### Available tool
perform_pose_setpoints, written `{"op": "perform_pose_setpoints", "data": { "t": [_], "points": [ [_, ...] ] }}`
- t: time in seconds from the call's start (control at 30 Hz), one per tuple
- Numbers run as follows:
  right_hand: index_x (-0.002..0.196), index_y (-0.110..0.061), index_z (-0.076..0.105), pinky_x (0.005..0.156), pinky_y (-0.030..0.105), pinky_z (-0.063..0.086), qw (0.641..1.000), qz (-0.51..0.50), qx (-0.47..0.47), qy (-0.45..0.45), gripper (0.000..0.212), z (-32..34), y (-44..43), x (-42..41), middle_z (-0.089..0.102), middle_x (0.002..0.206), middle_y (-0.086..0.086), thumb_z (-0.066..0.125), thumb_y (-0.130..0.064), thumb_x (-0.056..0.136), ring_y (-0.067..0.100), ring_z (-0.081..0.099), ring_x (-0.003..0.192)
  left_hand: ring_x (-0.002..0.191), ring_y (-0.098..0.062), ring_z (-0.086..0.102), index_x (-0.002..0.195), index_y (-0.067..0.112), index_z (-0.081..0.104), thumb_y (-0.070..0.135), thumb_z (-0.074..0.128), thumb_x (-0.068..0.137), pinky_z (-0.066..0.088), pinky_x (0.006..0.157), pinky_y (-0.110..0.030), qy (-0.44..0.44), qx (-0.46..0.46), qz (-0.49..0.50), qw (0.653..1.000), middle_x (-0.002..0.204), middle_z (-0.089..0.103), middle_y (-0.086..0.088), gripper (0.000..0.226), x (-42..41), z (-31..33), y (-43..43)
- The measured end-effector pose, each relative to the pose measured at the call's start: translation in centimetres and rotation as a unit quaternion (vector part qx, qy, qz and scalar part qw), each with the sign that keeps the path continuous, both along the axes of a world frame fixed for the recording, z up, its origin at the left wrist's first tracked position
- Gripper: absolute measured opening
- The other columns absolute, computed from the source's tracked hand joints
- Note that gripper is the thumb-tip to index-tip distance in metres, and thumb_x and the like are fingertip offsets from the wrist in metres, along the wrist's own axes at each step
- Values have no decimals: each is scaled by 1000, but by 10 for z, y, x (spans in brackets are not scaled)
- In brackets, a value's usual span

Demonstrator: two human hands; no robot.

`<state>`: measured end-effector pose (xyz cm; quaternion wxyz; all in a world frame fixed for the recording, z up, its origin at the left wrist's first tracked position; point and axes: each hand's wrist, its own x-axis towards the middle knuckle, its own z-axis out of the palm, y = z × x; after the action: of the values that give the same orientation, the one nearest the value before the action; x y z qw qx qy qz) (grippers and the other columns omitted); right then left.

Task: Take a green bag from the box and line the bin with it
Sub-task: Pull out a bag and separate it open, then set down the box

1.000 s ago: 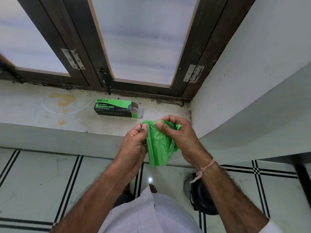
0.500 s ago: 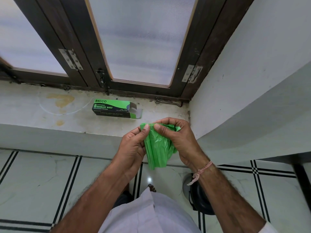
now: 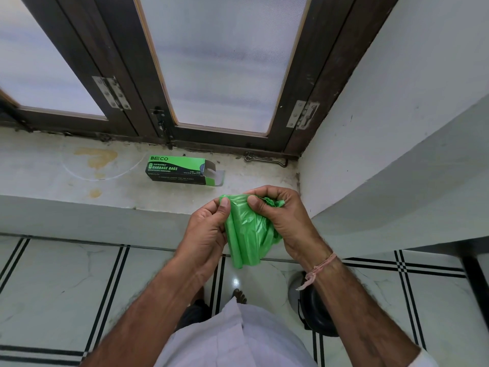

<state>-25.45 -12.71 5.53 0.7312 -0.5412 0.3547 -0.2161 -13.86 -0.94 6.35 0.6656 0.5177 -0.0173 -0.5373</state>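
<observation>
2 grips: left hand (image 3: 209,229), right hand (image 3: 287,221) pinch green bag (image 3: 248,235) top edge | box (image 3: 176,171) open-ended on sill (image 3: 47,181) | bin (image 3: 318,317) on floor

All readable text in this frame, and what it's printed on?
"BECO": green top of the box on the sill.
"GARBAGE BAGS": black front face of the same box.
"BIOFRIENDLY": small, above that, just legible.
Other fine print on the box: too small to read.
No print visible on the green bag.
</observation>
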Motion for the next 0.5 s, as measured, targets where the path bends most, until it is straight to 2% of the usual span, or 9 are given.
{"op": "perform_pose_setpoints", "data": {
  "t": [0.1, 0.2, 0.33, 0.5],
  "points": [
    [100, 0, 77, 75, 29, 60, 999, 13, -29, 16, 13, 0, -1, -1, 80, 91, 6, 76, -6, 89, 17, 74, 84, 104, -28, 72, 124, -2, 65, 21, 50, 105, 60, 94, -41, -11, 5, 1, 1000, 120, 73, -23, 33, 0, -1, 1],
    [93, -3, 77, 75, 30, 60, 998, 14, -45, 30, 10, -2, -2, -2, 77, 86, 5, 79, -11, 87, 16, 73, 80, 101, -27, 73, 123, -3, 64, 21, 51, 104, 61, 91, -40, -14, 8, 4, 1000, 119, 73, -23, 33, 0, -2, 1],
    [97, -3, 78, 75, 31, 61, 998, 46, -37, 35, 13, 0, -3, -2, 78, 88, 7, 77, -12, 89, 18, 74, 81, 98, -25, 73, 122, -4, 63, 23, 56, 99, 62, 86, -37, -23, 3, -2, 1000, 115, 74, -20, 36, 0, -2, 2],
    [99, -4, 79, 72, 31, 60, 996, 68, -12, 57, 18, 3, -5, -4, 78, 89, 11, 79, -18, 89, 20, 74, 80, 99, -26, 72, 121, -3, 63, 28, 62, 91, 61, 90, -41, -38, -1, -5, 999, 114, 73, -19, 43, 4, -4, 4]
  ]
}}
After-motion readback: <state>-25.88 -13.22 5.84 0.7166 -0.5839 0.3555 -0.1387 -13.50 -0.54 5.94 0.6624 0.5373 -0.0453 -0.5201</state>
